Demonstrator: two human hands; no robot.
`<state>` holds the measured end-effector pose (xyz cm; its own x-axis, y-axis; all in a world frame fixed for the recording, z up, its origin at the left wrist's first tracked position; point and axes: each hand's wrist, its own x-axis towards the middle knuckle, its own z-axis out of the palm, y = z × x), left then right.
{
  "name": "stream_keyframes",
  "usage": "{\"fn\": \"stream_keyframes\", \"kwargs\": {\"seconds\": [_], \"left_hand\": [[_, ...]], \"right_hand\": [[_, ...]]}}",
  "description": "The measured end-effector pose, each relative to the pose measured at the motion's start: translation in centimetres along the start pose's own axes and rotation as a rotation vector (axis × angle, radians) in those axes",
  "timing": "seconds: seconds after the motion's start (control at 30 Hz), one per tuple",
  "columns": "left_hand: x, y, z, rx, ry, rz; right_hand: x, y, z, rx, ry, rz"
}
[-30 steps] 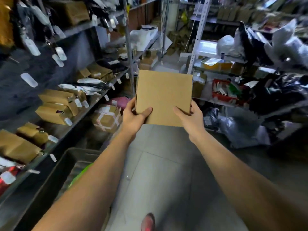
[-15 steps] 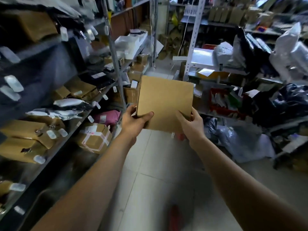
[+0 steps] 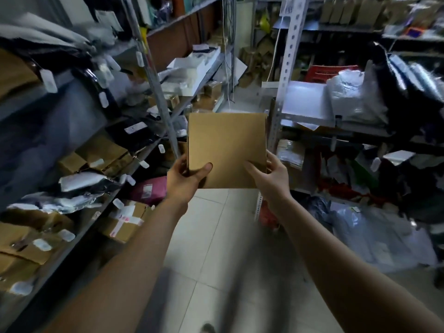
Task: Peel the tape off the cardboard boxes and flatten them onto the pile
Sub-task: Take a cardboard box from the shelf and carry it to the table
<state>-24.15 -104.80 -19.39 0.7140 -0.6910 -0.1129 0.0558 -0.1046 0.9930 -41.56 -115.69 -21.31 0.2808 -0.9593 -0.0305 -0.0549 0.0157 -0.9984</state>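
Note:
A plain brown cardboard box [image 3: 227, 145] is held up in front of me at chest height, its broad flat face toward the camera. My left hand [image 3: 185, 179] grips its lower left corner, thumb on the front face. My right hand [image 3: 269, 175] grips the lower right corner, thumb on the front and fingers wrapped round the side edge. No tape shows on the visible face. No pile of flattened boxes is in view.
Metal shelving [image 3: 153, 75] packed with brown parcels and grey bags lines the left. A white upright post [image 3: 287, 75] and cluttered shelves stand on the right. Taped boxes [image 3: 125, 221] and plastic bags [image 3: 374, 234] lie on the tiled floor [image 3: 211, 239] between them.
The view has advanced down the aisle and lifted; the dark bin at lower left has dropped out of sight. The box stays in both hands, now squarer to the camera.

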Motion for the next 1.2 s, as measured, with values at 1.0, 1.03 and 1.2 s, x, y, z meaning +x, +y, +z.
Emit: {"fn": "stream_keyframes", "kwargs": {"seconds": [1.0, 1.03, 1.2], "left_hand": [[53.3, 5.1, 6.1, 0.128, -0.147, 0.083], [54.8, 5.6, 6.7, 0.155, -0.147, 0.084], [62.4, 7.6, 9.9, 0.190, -0.146, 0.078]], "right_hand": [[48.5, -2.3, 18.4, -0.008, -0.016, -0.026], [50.4, -2.3, 18.5, -0.001, -0.016, -0.022], [59.7, -2.5, 19.6, -0.039, 0.011, 0.001]]}}
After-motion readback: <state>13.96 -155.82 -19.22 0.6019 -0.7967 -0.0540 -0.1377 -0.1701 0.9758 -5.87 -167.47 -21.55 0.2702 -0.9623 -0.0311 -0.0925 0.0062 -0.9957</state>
